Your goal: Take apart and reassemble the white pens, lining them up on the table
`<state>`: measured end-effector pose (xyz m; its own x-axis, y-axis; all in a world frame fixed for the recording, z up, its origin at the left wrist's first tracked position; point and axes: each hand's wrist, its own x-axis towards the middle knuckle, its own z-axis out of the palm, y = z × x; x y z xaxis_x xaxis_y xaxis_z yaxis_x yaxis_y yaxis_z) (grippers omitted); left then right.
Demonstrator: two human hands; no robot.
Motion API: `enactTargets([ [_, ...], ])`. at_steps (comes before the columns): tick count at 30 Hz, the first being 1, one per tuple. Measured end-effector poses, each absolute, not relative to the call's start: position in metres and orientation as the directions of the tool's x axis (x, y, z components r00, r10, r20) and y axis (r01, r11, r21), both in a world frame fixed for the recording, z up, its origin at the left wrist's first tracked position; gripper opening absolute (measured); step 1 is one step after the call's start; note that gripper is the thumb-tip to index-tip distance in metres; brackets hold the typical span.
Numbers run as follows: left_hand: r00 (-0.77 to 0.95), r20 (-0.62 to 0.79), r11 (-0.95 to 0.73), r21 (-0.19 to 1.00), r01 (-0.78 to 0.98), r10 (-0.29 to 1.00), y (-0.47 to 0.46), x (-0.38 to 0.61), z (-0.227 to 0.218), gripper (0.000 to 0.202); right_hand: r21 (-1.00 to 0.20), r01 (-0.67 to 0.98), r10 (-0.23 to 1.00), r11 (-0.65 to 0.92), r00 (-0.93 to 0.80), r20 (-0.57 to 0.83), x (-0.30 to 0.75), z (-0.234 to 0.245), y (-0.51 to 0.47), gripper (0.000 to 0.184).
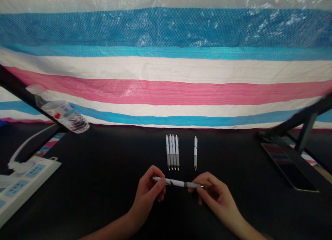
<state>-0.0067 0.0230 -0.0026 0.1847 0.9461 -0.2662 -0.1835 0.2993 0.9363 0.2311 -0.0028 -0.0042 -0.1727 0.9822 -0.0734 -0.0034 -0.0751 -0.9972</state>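
Note:
A white click pen with a grey grip [177,182] is held level above the black table, between both hands. My left hand [150,189] pinches its clicker end between thumb and fingers. At the tip end, my right hand [215,193] has its thumb and fingers closed on the pen. Just beyond my hands, several matching pens [172,151] lie side by side in a row, tips toward me. One more such pen [195,152] lies apart to their right, parallel to them.
On the left are a white power strip [38,170] with a plug in it and a clear water bottle [70,117]. A dark phone [289,167] lies at the right by a black metal support [306,132]. Striped plastic sheeting [166,67] hangs behind the black table [103,174].

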Motion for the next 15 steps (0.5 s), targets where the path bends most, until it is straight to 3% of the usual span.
enactTargets([
  [7,0.194,-0.235,0.265,0.953,-0.146,0.952,0.0243,-0.0067,0.0014,0.037,-0.969,0.246,0.971,-0.021,-0.225,-0.078,0.2333,-0.0055,-0.0028,0.038],
  [11,0.224,-0.218,0.254,0.956,-0.148,0.95,0.0212,-0.0063,0.0022,0.04,-0.955,0.298,0.953,-0.002,-0.288,-0.092,0.2351,-0.0088,-0.0062,0.053],
  [15,0.141,-0.197,0.221,0.958,-0.183,0.97,0.0182,-0.0075,-0.0022,0.036,-0.972,0.234,0.952,0.002,-0.299,-0.07,0.2328,-0.0085,-0.0077,0.035],
])
